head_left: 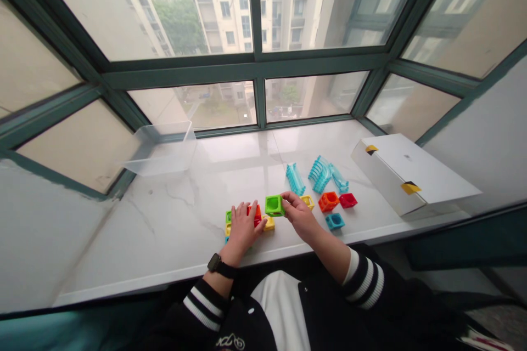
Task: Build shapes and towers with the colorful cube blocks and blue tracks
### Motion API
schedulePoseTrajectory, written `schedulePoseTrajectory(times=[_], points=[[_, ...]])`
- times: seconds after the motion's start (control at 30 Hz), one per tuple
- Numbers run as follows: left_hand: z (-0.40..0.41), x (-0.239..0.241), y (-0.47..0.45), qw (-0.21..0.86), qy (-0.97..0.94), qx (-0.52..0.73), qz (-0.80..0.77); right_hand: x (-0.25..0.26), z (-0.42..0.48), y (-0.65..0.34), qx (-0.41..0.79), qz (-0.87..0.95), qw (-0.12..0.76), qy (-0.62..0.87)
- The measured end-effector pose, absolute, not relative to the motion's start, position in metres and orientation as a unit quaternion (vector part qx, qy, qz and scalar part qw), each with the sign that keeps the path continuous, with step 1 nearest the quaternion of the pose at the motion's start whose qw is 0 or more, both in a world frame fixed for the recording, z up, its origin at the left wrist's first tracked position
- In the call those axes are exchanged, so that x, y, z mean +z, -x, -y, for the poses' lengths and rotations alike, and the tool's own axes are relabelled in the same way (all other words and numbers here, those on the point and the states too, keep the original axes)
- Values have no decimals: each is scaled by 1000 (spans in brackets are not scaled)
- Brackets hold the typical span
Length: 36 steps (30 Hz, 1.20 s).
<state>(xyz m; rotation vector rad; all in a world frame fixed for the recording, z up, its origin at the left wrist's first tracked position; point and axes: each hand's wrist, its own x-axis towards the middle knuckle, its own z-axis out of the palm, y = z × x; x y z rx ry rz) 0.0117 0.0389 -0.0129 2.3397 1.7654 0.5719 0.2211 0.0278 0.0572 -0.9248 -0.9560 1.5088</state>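
My right hand (301, 216) pinches a green toy block (274, 205), a hollow cube with a round opening, by its right side. It is held close to the right of a group of joined blocks. My left hand (244, 226) lies over that group with fingers spread and thumb out to the right, touching the blocks. A red block (257, 215) shows between its fingers, a yellow block (269, 223) by the thumb, and a green block (228, 216) at the left edge. The palm hides the rest. Behind my right hand is another yellow block (308, 202).
To the right lie an orange block (328, 202), a red piece (348, 200) and a blue block (335, 221). Clear-blue track pieces (319, 174) lie behind them. A clear plastic bin (164, 148) stands back left, a white box (415, 170) at right. Windows (255, 66) border the sill.
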Motion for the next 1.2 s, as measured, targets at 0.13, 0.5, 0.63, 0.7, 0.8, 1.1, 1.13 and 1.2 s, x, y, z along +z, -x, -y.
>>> schedulePoseTrajectory(times=[0.13,0.5,0.63,0.7,0.8,1.1,1.13,1.2], points=[[-32,21,-6,178,-784,278,-525,57,-25,-220,644,381,535,392],[-6,65,-20,418,-668,424,-445,49,-16,-216,517,536,480,464],[-12,50,-20,592,-493,460,-442,53,-13,-219,512,575,469,433],[-13,47,-21,651,-412,478,-423,56,-11,-221,472,614,474,419],[-13,47,-23,722,-328,472,-386,59,-9,-221,426,648,484,405],[-9,40,-28,748,-330,451,-357,67,-10,-216,373,649,492,445],[-9,39,-28,749,-331,449,-358,68,-10,-217,370,651,491,446],[-8,39,-29,750,-330,446,-360,69,-10,-219,361,659,490,443]])
